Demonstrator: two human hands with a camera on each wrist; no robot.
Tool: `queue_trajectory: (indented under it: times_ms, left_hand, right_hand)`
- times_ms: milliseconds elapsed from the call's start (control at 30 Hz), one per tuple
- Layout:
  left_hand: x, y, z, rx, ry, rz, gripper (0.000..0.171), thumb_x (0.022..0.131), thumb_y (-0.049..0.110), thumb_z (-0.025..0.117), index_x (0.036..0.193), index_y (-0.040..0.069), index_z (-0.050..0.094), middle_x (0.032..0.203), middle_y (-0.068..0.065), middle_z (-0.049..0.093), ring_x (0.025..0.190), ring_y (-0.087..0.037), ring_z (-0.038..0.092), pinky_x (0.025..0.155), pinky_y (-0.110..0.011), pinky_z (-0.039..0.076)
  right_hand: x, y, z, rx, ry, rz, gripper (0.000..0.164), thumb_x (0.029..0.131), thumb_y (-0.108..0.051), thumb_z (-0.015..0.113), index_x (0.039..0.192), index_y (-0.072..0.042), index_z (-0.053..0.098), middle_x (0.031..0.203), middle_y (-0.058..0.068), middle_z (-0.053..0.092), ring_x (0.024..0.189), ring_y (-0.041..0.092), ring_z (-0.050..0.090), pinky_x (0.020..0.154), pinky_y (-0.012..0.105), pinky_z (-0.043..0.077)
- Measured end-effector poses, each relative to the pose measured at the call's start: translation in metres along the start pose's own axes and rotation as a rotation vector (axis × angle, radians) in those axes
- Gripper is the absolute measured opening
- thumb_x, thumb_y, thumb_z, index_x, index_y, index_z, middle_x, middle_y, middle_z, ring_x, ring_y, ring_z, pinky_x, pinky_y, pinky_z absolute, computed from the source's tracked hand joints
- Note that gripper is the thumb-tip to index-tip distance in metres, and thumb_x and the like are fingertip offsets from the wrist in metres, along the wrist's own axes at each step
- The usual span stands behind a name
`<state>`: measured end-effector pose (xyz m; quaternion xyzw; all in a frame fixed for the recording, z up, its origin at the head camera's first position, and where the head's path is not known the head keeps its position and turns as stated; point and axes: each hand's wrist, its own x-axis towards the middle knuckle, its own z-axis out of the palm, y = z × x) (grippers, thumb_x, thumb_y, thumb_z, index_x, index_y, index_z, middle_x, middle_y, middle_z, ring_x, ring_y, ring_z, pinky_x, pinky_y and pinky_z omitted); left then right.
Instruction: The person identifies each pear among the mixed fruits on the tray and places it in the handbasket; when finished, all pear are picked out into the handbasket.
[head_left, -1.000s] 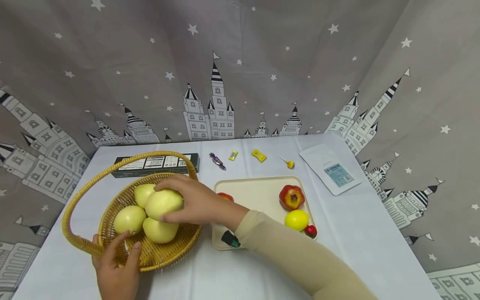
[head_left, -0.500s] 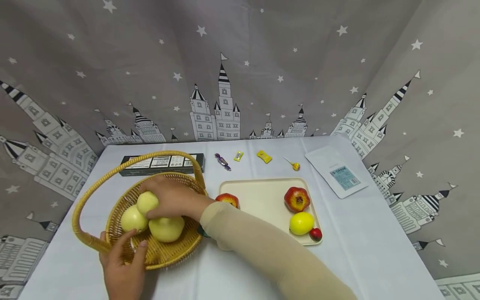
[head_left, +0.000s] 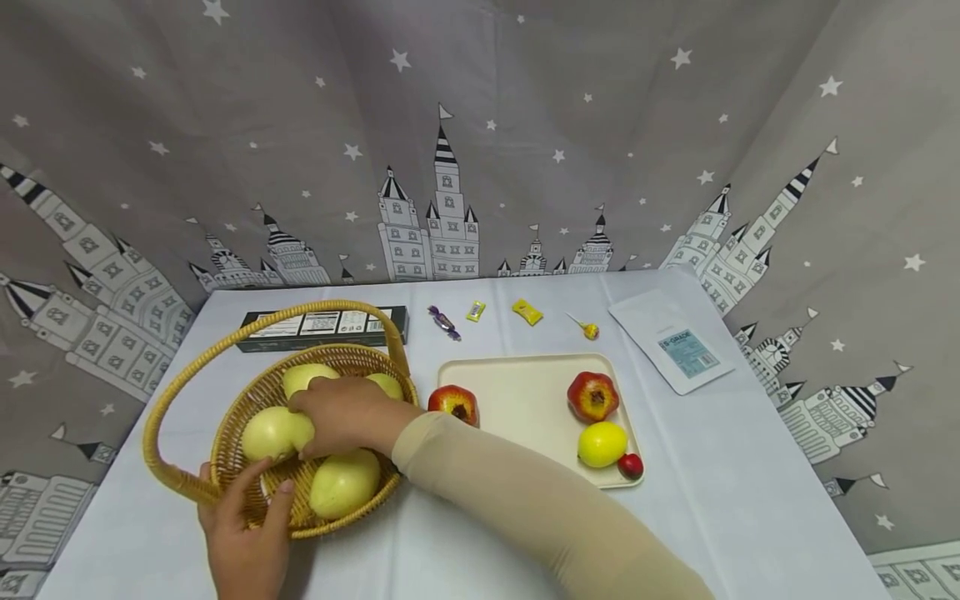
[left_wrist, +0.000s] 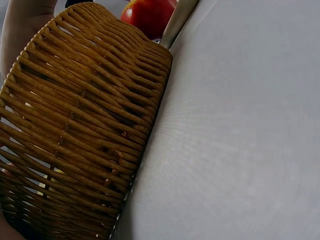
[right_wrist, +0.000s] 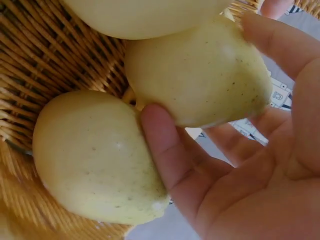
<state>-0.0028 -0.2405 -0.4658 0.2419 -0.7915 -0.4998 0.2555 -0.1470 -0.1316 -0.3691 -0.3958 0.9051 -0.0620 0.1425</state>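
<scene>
A wicker basket (head_left: 352, 525) with an arched handle stands at the left of the table, holding several pale yellow-green pears. My right hand (head_left: 348, 417) reaches into it, and its thumb and fingers hold a speckled pear (right_wrist: 200, 75). One fingertip also lies against a second pear (right_wrist: 100, 157) beside it. Another pear (head_left: 345, 483) rests near the basket's front right wall, and one (head_left: 309, 379) lies at the back. My left hand (head_left: 247, 533) grips the near left rim, fingertips over the inside. In the left wrist view the basket's woven side (left_wrist: 85, 125) fills the left half.
A cream tray (head_left: 517, 379) right of the basket bears two pomegranates (head_left: 592, 397) (head_left: 453, 403), a lemon (head_left: 602, 444) and a small red fruit (head_left: 631, 467). Behind are a black box (head_left: 322, 329), wrapped candies (head_left: 527, 312), a lollipop (head_left: 590, 331) and a white pouch (head_left: 667, 342).
My right hand has shifted pears about inside the basket; one now lies at the front right, others at the back. The left hand stays on the rim. The head view has turned slightly.
</scene>
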Motion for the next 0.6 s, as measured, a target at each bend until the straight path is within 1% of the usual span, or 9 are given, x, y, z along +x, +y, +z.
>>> queue_trajectory:
  times_ms: [100,233,333,400,433,500,567,600]
  left_hand:
    - [0.001,0.001,0.001,0.016,-0.005,-0.010,0.037,0.088,0.015,0.070,0.125,0.013,0.065,0.160,-0.003,0.007,0.145,-0.012,0.003,0.115,-0.041,0.008]
    - [0.003,0.002,0.001,0.044,-0.007,-0.003,0.037,0.088,0.016,0.071,0.124,0.013,0.065,0.160,-0.002,0.008,0.145,-0.011,0.003,0.115,-0.040,0.007]
    - [0.003,0.002,-0.001,0.062,-0.012,-0.012,0.038,0.089,0.017,0.071,0.125,0.013,0.064,0.160,-0.002,0.006,0.145,-0.012,0.000,0.115,-0.042,0.007]
    - [0.003,0.002,-0.002,0.058,-0.023,-0.024,0.039,0.089,0.018,0.070,0.127,0.014,0.063,0.161,-0.002,0.003,0.145,-0.013,-0.001,0.115,-0.044,0.007]
    - [0.003,0.002,-0.002,0.065,-0.026,-0.031,0.041,0.089,0.019,0.070,0.128,0.015,0.062,0.161,-0.003,0.002,0.145,-0.013,-0.002,0.115,-0.046,0.007]
    - [0.001,0.003,-0.004,0.081,-0.025,-0.034,0.044,0.088,0.019,0.071,0.130,0.015,0.060,0.161,-0.002,0.000,0.145,-0.015,-0.001,0.114,-0.048,0.009]
    - [-0.002,0.006,-0.007,0.104,0.001,-0.017,0.047,0.086,0.018,0.073,0.131,0.015,0.060,0.161,0.001,-0.001,0.145,-0.016,0.000,0.114,-0.048,0.011]
    - [-0.005,0.010,-0.009,0.123,0.027,0.011,0.048,0.085,0.016,0.074,0.130,0.014,0.059,0.161,0.002,-0.002,0.145,-0.016,0.000,0.114,-0.047,0.012]
  right_hand:
    - [-0.004,0.004,-0.002,0.024,0.025,-0.013,0.056,0.082,-0.051,0.070,0.133,-0.037,0.053,0.113,-0.014,0.051,0.091,0.004,0.053,0.076,0.022,0.044]
    - [-0.012,0.009,-0.005,0.033,0.062,-0.036,0.046,0.087,-0.046,0.066,0.129,-0.031,0.058,0.110,-0.012,0.051,0.087,0.002,0.053,0.073,0.019,0.044]
    - [-0.023,0.013,-0.008,0.068,0.086,-0.080,0.042,0.088,-0.046,0.065,0.126,-0.028,0.061,0.114,-0.012,0.054,0.095,0.001,0.054,0.079,0.017,0.044]
    - [-0.037,0.019,-0.012,0.127,0.102,-0.136,0.043,0.089,-0.047,0.063,0.127,-0.027,0.061,0.120,-0.013,0.054,0.104,0.000,0.053,0.086,0.016,0.041]
    - [-0.047,0.023,-0.015,0.164,0.111,-0.174,0.043,0.090,-0.047,0.062,0.128,-0.026,0.061,0.123,-0.013,0.054,0.109,0.000,0.051,0.090,0.015,0.039]
    - [-0.070,0.035,-0.020,0.260,0.130,-0.255,0.043,0.092,-0.045,0.061,0.129,-0.023,0.060,0.125,-0.013,0.054,0.112,-0.003,0.048,0.094,0.013,0.036]
    - [-0.098,0.051,-0.022,0.347,0.151,-0.322,0.043,0.093,-0.044,0.060,0.130,-0.021,0.059,0.126,-0.013,0.055,0.113,-0.004,0.047,0.095,0.013,0.035]
    - [-0.113,0.061,-0.022,0.398,0.161,-0.343,0.043,0.094,-0.043,0.061,0.130,-0.019,0.059,0.124,-0.013,0.055,0.112,-0.003,0.048,0.095,0.013,0.036]
